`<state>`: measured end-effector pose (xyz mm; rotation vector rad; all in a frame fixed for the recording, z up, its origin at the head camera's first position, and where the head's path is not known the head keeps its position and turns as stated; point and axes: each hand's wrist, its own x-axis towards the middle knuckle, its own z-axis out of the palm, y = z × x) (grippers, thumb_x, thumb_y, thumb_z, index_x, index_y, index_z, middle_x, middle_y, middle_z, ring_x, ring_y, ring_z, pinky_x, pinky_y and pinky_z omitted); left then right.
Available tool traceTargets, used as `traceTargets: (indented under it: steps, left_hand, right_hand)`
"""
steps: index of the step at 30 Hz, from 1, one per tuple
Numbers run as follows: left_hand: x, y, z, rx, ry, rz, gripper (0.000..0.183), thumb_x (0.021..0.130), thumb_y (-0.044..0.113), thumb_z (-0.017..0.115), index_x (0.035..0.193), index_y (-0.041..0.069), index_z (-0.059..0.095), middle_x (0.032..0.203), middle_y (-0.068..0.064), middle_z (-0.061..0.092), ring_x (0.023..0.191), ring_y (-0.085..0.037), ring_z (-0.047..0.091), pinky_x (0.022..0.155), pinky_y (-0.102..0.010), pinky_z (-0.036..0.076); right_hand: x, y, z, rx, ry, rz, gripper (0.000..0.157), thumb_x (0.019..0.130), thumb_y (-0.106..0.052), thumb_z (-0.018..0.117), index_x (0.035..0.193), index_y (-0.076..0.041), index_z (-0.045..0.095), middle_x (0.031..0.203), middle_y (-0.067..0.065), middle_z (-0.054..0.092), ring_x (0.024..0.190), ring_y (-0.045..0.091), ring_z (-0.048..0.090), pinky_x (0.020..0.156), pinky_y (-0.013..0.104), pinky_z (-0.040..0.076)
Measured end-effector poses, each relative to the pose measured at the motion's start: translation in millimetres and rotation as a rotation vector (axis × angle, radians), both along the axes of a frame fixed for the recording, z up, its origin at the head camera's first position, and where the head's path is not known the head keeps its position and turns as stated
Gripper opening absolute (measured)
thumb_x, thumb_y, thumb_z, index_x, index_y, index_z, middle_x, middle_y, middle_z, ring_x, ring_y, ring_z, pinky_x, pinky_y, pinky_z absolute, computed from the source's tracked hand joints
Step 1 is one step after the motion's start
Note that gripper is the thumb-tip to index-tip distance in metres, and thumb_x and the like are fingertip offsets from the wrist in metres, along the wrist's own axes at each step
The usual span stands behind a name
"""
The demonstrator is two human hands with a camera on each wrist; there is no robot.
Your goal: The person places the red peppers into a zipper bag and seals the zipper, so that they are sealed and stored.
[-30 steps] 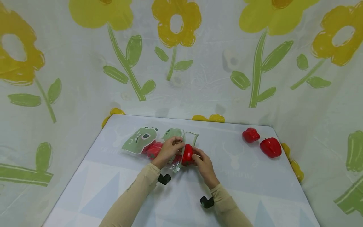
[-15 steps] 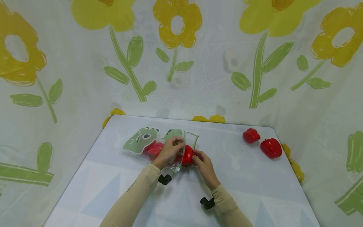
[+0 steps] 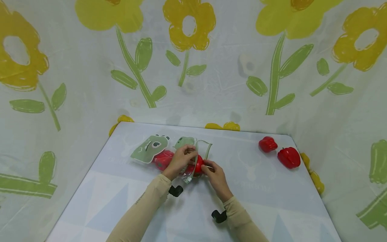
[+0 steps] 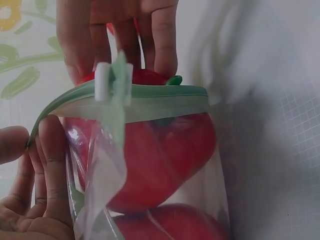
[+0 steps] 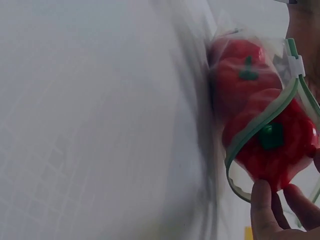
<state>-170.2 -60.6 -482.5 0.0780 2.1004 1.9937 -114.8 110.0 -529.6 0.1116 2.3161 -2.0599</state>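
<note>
My left hand [image 3: 180, 161] pinches the green rim of a clear zip bag [image 4: 160, 91] with a white slider [image 4: 102, 82]. The bag's mouth is spread wide. A red bell pepper [image 5: 300, 120] with a green stem sits in that mouth, mostly inside. My right hand [image 3: 215, 176] holds its outer end, thumb on one side and fingertips [image 5: 261, 192] on the other. Deeper in the bag, another red pepper [image 4: 175, 225] shows through the plastic. The left palm hides part of the bag in the head view.
Left of my hands lies a bag with a green cartoon face [image 3: 148, 149] and a red pepper [image 3: 163, 159] visible below the print. Two loose red peppers, a smaller one [image 3: 267, 144] and a larger one [image 3: 289, 157], lie at the table's far right corner. Flower-patterned curtains [image 3: 223, 94] enclose the table [image 3: 257, 201].
My right hand has turned the pepper and moved it slightly left, deeper into the bag's mouth. My left hand keeps its place on the rim. The loose peppers have not moved.
</note>
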Motion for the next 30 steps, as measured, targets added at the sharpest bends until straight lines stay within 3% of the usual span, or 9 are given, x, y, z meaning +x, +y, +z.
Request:
traceTargets:
  steps: [5,14,23,26,30]
  left_hand:
    - [-0.2,0.8,2.0,-0.008,-0.003,0.004,0.032,0.098,0.018,0.066,0.126,0.003,0.062,0.111,-0.013,0.065,0.089,-0.022,0.066,0.079,-0.034,0.060]
    - [0.1,0.7,3.5,0.008,-0.013,0.006,0.032,0.098,0.018,0.066,0.125,0.003,0.062,0.109,-0.013,0.065,0.084,-0.022,0.066,0.077,-0.033,0.060]
    - [-4.0,2.2,1.6,0.036,-0.010,0.012,0.031,0.097,0.018,0.068,0.123,0.002,0.062,0.107,-0.012,0.065,0.083,-0.020,0.066,0.074,-0.032,0.060]
    - [-4.7,3.0,1.3,0.038,-0.007,0.022,0.031,0.096,0.017,0.068,0.122,0.002,0.063,0.106,-0.011,0.065,0.082,-0.020,0.065,0.073,-0.031,0.059]
    - [-4.9,3.9,1.5,0.034,0.003,0.032,0.031,0.097,0.017,0.068,0.122,0.001,0.063,0.106,-0.011,0.065,0.083,-0.020,0.065,0.073,-0.031,0.059]
  right_hand:
    - [-0.1,-1.9,0.2,0.002,-0.002,0.017,0.044,0.098,-0.031,0.068,0.135,-0.006,0.063,0.133,0.012,0.064,0.110,0.024,0.066,0.095,0.041,0.054]
    - [1.0,-4.1,4.0,-0.023,-0.001,0.048,0.040,0.100,-0.015,0.064,0.137,0.002,0.060,0.135,0.018,0.061,0.111,0.028,0.065,0.093,0.039,0.054]
    - [15.1,-12.2,41.8,0.014,0.004,0.055,0.037,0.099,-0.010,0.064,0.133,0.006,0.061,0.133,0.022,0.062,0.116,0.035,0.062,0.090,0.036,0.054]
    - [12.9,-13.6,38.3,0.011,0.007,0.065,0.037,0.099,-0.009,0.064,0.132,0.006,0.061,0.132,0.022,0.062,0.115,0.035,0.063,0.089,0.036,0.054]
    - [2.5,-13.7,17.5,-0.021,0.003,0.071,0.038,0.098,-0.010,0.066,0.133,0.005,0.061,0.132,0.022,0.062,0.114,0.033,0.064,0.092,0.044,0.054]
